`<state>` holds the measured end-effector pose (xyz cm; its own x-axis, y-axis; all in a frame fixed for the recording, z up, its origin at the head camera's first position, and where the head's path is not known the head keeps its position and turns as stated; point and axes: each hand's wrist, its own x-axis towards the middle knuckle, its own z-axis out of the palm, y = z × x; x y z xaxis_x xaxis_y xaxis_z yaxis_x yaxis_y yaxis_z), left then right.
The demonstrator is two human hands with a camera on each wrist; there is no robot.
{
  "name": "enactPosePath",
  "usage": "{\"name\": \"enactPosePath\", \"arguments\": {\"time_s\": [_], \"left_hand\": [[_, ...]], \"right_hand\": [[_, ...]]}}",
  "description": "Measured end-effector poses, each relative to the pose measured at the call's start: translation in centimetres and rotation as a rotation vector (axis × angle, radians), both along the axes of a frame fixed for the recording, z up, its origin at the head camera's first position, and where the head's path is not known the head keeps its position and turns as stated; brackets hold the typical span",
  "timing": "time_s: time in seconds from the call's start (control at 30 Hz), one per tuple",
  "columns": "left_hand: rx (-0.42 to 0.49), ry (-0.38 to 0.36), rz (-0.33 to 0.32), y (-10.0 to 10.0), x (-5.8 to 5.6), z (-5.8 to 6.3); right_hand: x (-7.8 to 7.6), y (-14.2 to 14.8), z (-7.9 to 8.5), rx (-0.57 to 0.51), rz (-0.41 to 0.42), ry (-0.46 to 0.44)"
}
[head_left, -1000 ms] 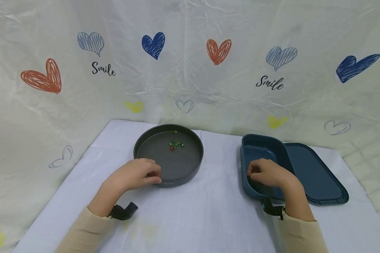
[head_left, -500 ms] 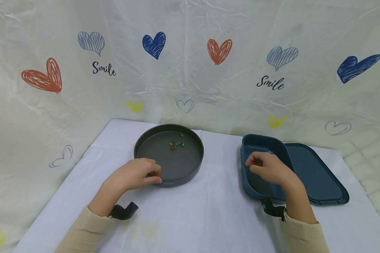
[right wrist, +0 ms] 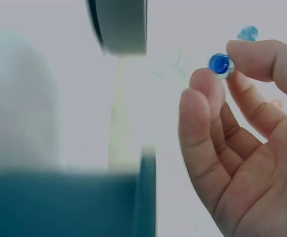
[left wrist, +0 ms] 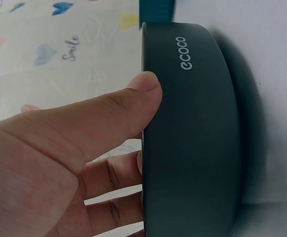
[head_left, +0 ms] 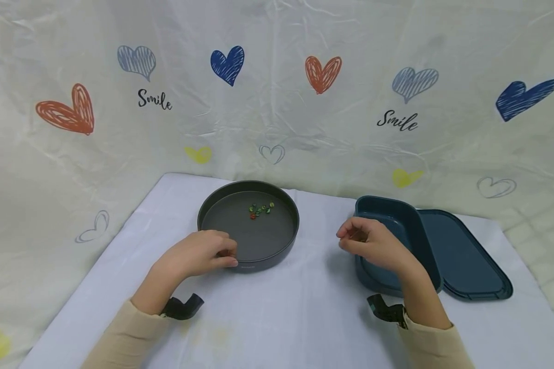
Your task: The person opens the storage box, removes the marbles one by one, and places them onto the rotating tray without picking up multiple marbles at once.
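Note:
Over the near left rim of a round dark grey pan (head_left: pixel 246 241), my left hand (head_left: pixel 196 254) holds on, its thumb (left wrist: pixel 145 89) outside the wall and its other fingers on the inner side. Several small green marbles and a red one lie grouped on the pan floor, among them a green marble (head_left: pixel 263 207). My right hand (head_left: pixel 374 243) is raised by the left wall of a deep blue container (head_left: pixel 424 246). Between its thumb and fingertips it pinches a glass marble (right wrist: pixel 220 65) with a blue core. The container's near inside is partly hidden behind that hand.
A flat blue lid (head_left: pixel 466 261) lies to the right of the container, partly under or behind it. White cloth (head_left: pixel 295 318) covers the table, and a patterned curtain (head_left: pixel 277 102) hangs behind. Black camera mounts sit on both wrists.
My right hand has risen out of the blue container and moved left, past its wall. One marble in the pan has rolled from the back edge to the group. My left hand stays put.

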<state>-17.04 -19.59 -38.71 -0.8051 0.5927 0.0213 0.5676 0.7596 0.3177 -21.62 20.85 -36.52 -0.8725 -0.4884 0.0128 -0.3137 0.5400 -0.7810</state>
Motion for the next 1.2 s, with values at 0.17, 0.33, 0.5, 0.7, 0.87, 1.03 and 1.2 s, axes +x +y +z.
{"name": "enactPosePath", "arguments": {"time_s": [0.17, 0.33, 0.5, 0.7, 0.87, 1.03, 1.2], "left_hand": [[-0.002, 0.005, -0.001, 0.0, -0.1, -0.1], [-0.004, 0.008, -0.005, 0.1, -0.2, -0.1], [-0.009, 0.006, -0.002, 0.1, -0.2, -0.1], [0.0, 0.01, -0.003, 0.1, -0.2, -0.1], [-0.001, 0.013, -0.004, 0.1, -0.2, -0.1], [-0.003, 0.005, -0.005, 0.1, -0.2, 0.0], [0.003, 0.001, -0.005, 0.1, -0.2, -0.1]], "right_hand": [[0.2, -2.6, -0.2, -0.05, 0.021, -0.014], [0.3, -5.7, -0.5, -0.09, 0.063, -0.032], [0.0, -8.7, -1.2, -0.105, 0.127, -0.05], [-0.8, -11.5, -2.6, -0.105, 0.154, -0.04], [-1.2, -13.5, -2.8, -0.096, 0.154, 0.005], [-1.8, -15.1, -2.8, -0.045, 0.145, 0.015], [-2.1, -16.1, -2.9, 0.085, 0.144, -0.004]]}}
